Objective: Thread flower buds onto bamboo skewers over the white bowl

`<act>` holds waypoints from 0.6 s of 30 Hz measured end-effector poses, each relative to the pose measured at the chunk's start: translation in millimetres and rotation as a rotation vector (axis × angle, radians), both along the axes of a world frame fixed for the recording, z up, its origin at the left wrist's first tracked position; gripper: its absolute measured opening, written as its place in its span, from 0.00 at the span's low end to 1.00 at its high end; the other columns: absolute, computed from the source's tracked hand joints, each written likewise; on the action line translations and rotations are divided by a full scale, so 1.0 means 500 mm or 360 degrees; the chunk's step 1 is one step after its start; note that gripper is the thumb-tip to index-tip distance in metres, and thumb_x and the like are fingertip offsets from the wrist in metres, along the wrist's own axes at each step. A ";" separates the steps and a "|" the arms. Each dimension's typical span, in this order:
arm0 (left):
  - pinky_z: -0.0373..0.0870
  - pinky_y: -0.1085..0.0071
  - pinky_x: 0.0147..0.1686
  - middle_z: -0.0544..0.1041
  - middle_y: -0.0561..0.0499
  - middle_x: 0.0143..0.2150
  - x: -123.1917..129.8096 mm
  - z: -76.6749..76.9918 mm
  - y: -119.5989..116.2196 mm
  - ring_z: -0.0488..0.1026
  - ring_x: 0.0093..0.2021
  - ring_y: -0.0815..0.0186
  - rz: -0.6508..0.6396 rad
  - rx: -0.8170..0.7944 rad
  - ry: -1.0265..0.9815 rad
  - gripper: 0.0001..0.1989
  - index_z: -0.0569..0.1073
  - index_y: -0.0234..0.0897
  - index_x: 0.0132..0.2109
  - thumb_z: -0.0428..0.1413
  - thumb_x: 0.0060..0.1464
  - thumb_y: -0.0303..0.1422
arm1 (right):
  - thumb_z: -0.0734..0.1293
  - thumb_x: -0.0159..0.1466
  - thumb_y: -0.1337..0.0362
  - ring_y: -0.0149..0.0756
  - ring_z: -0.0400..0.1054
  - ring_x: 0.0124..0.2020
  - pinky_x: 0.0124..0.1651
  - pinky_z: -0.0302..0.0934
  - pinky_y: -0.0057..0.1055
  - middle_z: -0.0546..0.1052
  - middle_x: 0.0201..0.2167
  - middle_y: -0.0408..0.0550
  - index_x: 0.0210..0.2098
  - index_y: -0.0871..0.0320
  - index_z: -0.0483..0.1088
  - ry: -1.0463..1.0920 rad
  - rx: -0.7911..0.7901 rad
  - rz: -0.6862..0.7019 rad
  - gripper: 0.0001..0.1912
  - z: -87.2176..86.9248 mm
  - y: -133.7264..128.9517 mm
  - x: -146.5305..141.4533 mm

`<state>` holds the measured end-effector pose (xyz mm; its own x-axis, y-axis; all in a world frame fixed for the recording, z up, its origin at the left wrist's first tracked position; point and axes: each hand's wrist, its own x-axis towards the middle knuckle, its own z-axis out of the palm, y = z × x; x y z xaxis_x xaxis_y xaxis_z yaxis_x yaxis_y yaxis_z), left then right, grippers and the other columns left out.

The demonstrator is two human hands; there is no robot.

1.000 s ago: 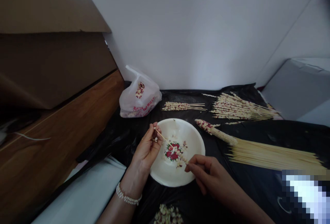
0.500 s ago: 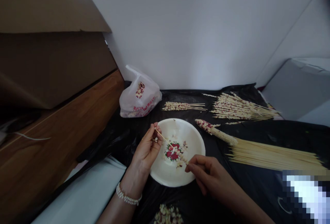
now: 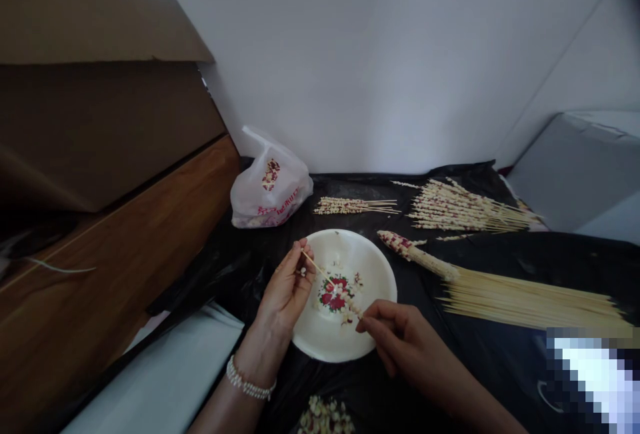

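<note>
A thin wooden skewer (image 3: 317, 266) slants over the white bowl (image 3: 383, 274), corn kernels (image 3: 349, 301) threaded along its lower right half. My left hand (image 3: 290, 281), wearing a beaded bracelet, pinches the bare upper end, with a few loose kernels (image 3: 303, 272) by its curled fingers. At the kernel-covered end, the thumb and forefinger of my right hand (image 3: 395, 331) are pinched together on the skewer. Loose kernels lie in the bowl over a printed red flower. Whether the right fingers also hold a single kernel is hidden.
Behind the bowl are a plastic bag (image 3: 273, 197), a small bundle of threaded skewers (image 3: 345, 205) and a larger pile (image 3: 450, 207). To the right lie a partly stripped corn cob (image 3: 415, 253) and bare skewers (image 3: 535, 297). More kernels (image 3: 326, 415) sit at the front edge.
Almost nothing differs. My right hand has shifted very slightly left along the skewer's kernel end; my left hand keeps its pinch.
</note>
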<state>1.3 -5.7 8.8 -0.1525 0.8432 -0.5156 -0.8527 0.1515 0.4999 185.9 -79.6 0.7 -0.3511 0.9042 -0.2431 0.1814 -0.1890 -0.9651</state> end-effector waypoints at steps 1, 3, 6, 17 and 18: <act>0.75 0.81 0.28 0.76 0.48 0.32 0.000 -0.002 0.000 0.75 0.29 0.74 -0.0001 0.0003 0.0001 0.06 0.75 0.28 0.39 0.52 0.60 0.22 | 0.60 0.67 0.56 0.25 0.50 0.14 0.20 0.42 0.24 0.59 0.11 0.34 0.33 0.63 0.72 0.0002 0.0006 0.0002 0.17 0.000 0.000 -0.001; 0.75 0.81 0.29 0.76 0.48 0.32 -0.001 -0.005 -0.001 0.75 0.29 0.73 -0.0004 0.0014 -0.0007 0.06 0.75 0.28 0.40 0.53 0.59 0.22 | 0.60 0.67 0.56 0.25 0.50 0.14 0.20 0.42 0.24 0.60 0.11 0.34 0.33 0.63 0.72 -0.0001 0.0007 -0.0003 0.17 0.001 0.001 -0.002; 0.75 0.80 0.29 0.77 0.48 0.31 -0.001 -0.007 -0.002 0.75 0.28 0.73 -0.0041 0.0032 -0.0063 0.07 0.75 0.29 0.41 0.53 0.60 0.24 | 0.60 0.67 0.56 0.25 0.51 0.14 0.20 0.43 0.24 0.60 0.11 0.34 0.33 0.63 0.71 -0.0013 0.0004 -0.0016 0.17 0.005 0.002 -0.003; 0.73 0.80 0.25 0.77 0.50 0.31 0.003 -0.002 -0.001 0.74 0.28 0.74 -0.0050 -0.0008 -0.0060 0.05 0.75 0.29 0.39 0.54 0.59 0.23 | 0.60 0.65 0.55 0.26 0.53 0.14 0.19 0.44 0.24 0.60 0.12 0.35 0.31 0.62 0.70 -0.0061 0.0031 -0.0046 0.17 0.007 -0.001 -0.004; 0.72 0.81 0.25 0.77 0.50 0.31 0.004 -0.001 -0.001 0.74 0.28 0.74 -0.0047 -0.0017 -0.0064 0.05 0.75 0.29 0.39 0.54 0.58 0.23 | 0.60 0.65 0.55 0.26 0.53 0.14 0.19 0.44 0.24 0.60 0.12 0.35 0.31 0.62 0.70 -0.0058 0.0035 -0.0048 0.16 0.007 -0.001 -0.005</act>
<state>3.3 -6.3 8.1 -0.1066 0.8413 -0.5299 -0.8673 0.1819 0.4633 183.5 -80.0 4.0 -0.3148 0.9195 -0.2352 0.2112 -0.1737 -0.9619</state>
